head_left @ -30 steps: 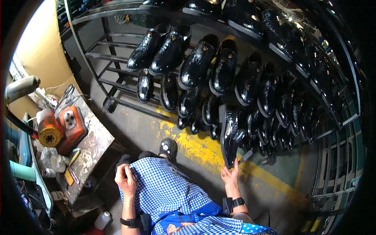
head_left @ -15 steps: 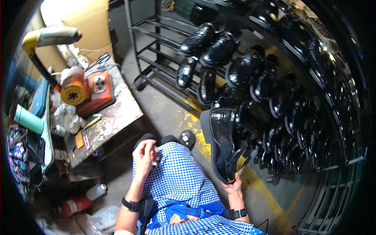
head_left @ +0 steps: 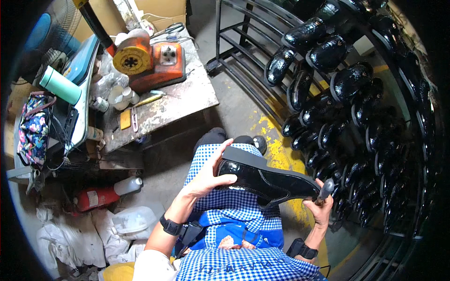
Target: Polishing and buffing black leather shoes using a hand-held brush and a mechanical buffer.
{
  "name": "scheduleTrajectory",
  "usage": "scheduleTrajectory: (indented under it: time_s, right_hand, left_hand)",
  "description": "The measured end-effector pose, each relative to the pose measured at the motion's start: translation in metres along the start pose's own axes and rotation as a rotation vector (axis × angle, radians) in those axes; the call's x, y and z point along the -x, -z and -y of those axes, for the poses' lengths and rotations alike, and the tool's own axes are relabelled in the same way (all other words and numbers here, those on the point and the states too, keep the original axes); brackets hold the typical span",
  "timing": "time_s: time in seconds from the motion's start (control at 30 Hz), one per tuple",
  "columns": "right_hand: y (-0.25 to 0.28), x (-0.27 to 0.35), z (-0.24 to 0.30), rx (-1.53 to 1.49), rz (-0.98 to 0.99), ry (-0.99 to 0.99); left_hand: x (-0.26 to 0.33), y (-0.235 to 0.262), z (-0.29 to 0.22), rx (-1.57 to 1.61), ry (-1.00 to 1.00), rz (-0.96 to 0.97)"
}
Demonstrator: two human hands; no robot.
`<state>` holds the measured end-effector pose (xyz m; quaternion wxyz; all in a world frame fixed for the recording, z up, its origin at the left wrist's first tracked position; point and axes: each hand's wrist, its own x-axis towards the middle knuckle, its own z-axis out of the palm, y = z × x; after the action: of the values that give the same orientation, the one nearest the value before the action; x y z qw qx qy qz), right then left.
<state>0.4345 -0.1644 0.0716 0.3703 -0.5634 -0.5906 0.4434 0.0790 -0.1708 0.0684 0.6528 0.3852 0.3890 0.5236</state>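
Observation:
A glossy black shoe (head_left: 248, 180) is held sideways above my lap, its dark sole tilted up and away. My left hand (head_left: 204, 180) grips the heel end, the thumb on the shiny upper and the fingers behind it. At the toe end my right hand (head_left: 321, 210) holds the shoe between thumb and fingers. A small tool with a rounded grey end (head_left: 327, 188) also sticks up from my right hand; its exact kind I cannot make out. A blue checked apron (head_left: 211, 164) covers my legs below the shoe.
A black metal rack (head_left: 246, 75) with many glossy black shoes (head_left: 351, 82) fills the right side. To the left stands a worn workbench (head_left: 183, 112) with an orange machine (head_left: 159, 65), scissors (head_left: 174, 28) and a pink-handled cutter (head_left: 135, 119). A red bottle (head_left: 96, 197) lies below.
The shoe has turned from upright to nearly level and come over my lap. My left hand has moved right onto its heel end. The view has shifted left.

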Motion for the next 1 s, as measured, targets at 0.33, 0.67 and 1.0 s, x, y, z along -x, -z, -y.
scheduleTrajectory:
  time_s: [0.33,0.67,1.0]
  right_hand:
    - [-0.015,-0.01,0.016,0.053,0.014,0.062]
    - [-0.011,-0.014,0.006,-0.014,0.05,-0.038]
    - [0.005,0.031,-0.073,-0.731,-0.472,-0.439]
  left_hand:
    - [0.0,0.002,0.002,0.206,0.178,-0.212]
    - [-0.014,-0.012,0.006,0.219,0.158,-0.221]
    - [-0.033,-0.059,0.038,0.175,0.339,0.015]
